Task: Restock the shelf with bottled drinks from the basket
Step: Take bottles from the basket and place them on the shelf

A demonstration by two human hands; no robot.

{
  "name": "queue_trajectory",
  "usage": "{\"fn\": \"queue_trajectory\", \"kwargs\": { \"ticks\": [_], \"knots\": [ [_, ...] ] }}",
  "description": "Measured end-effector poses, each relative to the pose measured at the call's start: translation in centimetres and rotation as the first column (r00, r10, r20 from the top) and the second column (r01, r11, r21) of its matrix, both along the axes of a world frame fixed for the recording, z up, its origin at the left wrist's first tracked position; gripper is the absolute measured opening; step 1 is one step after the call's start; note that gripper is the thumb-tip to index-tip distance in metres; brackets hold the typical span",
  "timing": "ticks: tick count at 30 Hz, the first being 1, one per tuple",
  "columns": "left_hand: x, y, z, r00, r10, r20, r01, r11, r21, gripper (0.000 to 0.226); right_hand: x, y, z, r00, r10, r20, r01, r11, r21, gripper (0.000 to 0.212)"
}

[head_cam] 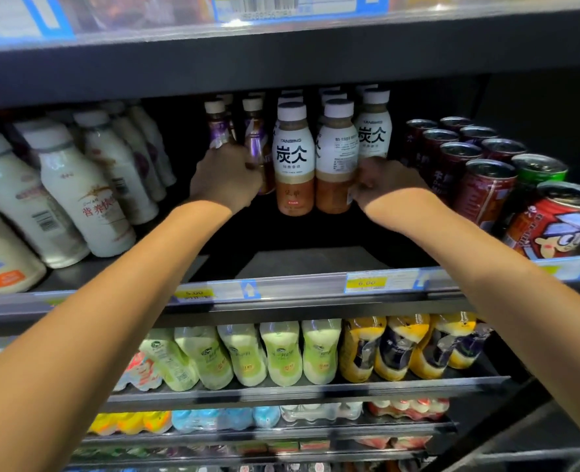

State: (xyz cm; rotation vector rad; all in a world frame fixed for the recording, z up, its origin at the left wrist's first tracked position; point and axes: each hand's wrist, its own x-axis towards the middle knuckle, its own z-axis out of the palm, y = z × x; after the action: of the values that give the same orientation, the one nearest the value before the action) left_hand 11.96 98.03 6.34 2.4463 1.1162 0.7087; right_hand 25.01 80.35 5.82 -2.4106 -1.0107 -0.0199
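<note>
Both arms reach deep into the middle shelf (315, 264), towards its back. The left hand (225, 177) is clenched low around a purple-labelled bottle (255, 144), the right one of two with tan caps that stand upright near the back of the shelf, left of centre. Just beside it on the right stand the white-labelled bottles (293, 155) of brown drink with white caps, upright in rows running from mid-shelf to the back, the front two touching side by side. The right hand (383, 185) is curled against the right side of this group, its fingers touching the lower part of the front right bottle and hiding the foot of the one behind. Whether it actually grasps one of them cannot be told. The front strip of the shelf before these bottles is bare. Pale milk bottles (87, 199) fill the left end of the shelf, and dark red and green cans (485, 195) fill the right end. Yellow price tags (366, 282) sit on the front edge. On the lower shelf (315, 390), green bottles (278, 352) stand beside yellow bottles (400, 345).
</note>
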Motion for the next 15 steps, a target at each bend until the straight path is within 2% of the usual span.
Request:
{"fn": "queue_trajectory", "kwargs": {
  "ticks": [2, 4, 7, 10, 13, 15],
  "knots": [
    [-1.3, -2.2, 0.7, 0.992, -0.004, -0.123, 0.018, 0.993, 0.114, 0.038, -1.9, -2.6, 0.6, 0.988, 0.047, 0.149, -0.025, 0.989, -0.144, 0.024],
    [-2.8, -5.1, 1.0, 0.979, -0.044, -0.197, 0.086, 0.974, 0.208, 0.03, -3.9, -5.2, 1.3, 0.953, 0.057, 0.298, 0.023, 0.966, -0.257, 0.02],
    [-4.6, -11.0, 1.7, 0.952, -0.292, -0.094, 0.306, 0.923, 0.233, 0.025, -6.0, -8.5, 2.1, 0.872, 0.095, 0.48, 0.082, 0.938, -0.335, 0.016],
    [-4.4, -15.7, 2.1, 0.852, -0.505, -0.138, 0.524, 0.815, 0.248, 0.029, -7.0, -13.3, 1.1, 0.857, 0.057, 0.513, 0.124, 0.942, -0.311, 0.012],
    [-2.9, -19.5, 1.5, 0.765, -0.615, -0.19, 0.638, 0.684, 0.353, 0.033, -8.2, -18.7, 0.0, 0.831, -0.102, 0.547, 0.318, 0.893, -0.318, 0.021],
    [-1.5, -22.6, 0.8, 0.699, -0.667, -0.257, 0.706, 0.589, 0.393, 0.034, -8.9, -22.4, -0.6, 0.796, -0.183, 0.576, 0.429, 0.843, -0.324, 0.012]
  ]
}}
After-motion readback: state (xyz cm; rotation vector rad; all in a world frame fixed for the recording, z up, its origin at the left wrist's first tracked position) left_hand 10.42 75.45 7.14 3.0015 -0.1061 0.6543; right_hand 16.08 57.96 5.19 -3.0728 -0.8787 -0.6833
